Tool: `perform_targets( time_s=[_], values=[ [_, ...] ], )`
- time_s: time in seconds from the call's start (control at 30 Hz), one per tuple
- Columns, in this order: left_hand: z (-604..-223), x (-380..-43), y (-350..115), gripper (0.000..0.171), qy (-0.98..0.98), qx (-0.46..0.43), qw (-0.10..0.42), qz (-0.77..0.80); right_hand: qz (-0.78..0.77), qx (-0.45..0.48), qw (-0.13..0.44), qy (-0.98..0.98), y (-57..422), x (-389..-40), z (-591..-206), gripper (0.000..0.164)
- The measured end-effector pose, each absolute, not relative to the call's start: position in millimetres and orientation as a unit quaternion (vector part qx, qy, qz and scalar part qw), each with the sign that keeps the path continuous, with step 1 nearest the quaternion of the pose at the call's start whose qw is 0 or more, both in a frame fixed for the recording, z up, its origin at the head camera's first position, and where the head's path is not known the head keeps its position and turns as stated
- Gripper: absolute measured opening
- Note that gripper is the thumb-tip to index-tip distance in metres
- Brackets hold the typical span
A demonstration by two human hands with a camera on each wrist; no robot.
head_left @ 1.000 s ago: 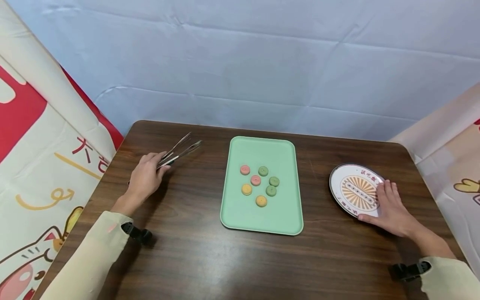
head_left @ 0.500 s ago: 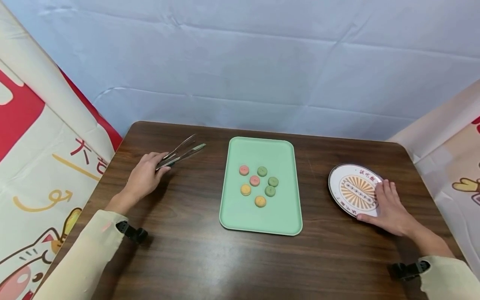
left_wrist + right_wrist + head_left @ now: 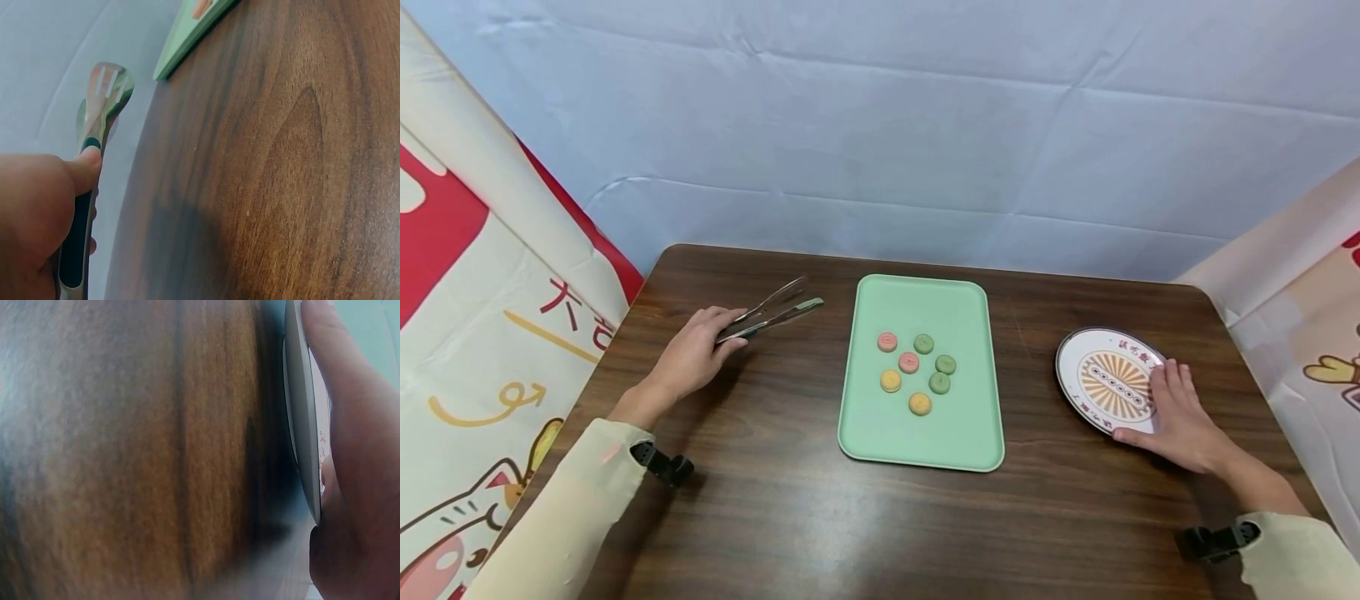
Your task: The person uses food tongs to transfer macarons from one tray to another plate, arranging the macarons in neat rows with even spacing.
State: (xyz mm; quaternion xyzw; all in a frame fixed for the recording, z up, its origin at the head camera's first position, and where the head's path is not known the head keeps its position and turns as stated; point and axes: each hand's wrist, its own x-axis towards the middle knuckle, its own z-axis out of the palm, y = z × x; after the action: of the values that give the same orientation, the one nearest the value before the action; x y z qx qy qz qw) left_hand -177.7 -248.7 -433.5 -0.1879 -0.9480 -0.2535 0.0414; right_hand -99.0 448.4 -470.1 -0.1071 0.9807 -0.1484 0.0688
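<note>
Tongs [image 3: 95, 119] have swung toward the tray [image 3: 917, 437] since a second ago. Shiny metal with dark handle inlays and slotted, rounded ends, they are pinched between the left hand's [image 3: 694, 354] thumb and fingers, left of the smooth green tray, arms apart. Ridged round discs in pink [image 3: 908, 362], green [image 3: 946, 364] and yellow [image 3: 920, 404] lie on it. Fingers straight and thumb apart, the right hand [image 3: 1183, 425] rests on a glossy white plate [image 3: 1078, 354], covering part of its sunburst print. Dark wood-grained table [image 3: 760, 433] lies beneath. Most left fingers are hidden; the left wrist view cuts off the tray, and the right's is blurred.
</note>
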Motion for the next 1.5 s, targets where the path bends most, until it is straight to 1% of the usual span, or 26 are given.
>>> perform_targets(
  time_s=[0.27, 1.03, 1.5],
  values=[
    [-430, -178, -246, 0.046, -0.945, -0.203, 0.005, -0.258, -0.146, -0.105, 0.071, 0.981, 448, -99, -469, 0.13],
    [-427, -185, -239, 0.044, -0.931, -0.262, 0.008, -0.253, -0.151, -0.101, 0.074, 0.981, 446, -98, -468, 0.131],
    [-426, -192, -225, 0.046, -0.931, -0.271, -0.018, -0.244, -0.153, -0.099, 0.084, 0.98, 446, -99, -467, 0.131]
  ],
)
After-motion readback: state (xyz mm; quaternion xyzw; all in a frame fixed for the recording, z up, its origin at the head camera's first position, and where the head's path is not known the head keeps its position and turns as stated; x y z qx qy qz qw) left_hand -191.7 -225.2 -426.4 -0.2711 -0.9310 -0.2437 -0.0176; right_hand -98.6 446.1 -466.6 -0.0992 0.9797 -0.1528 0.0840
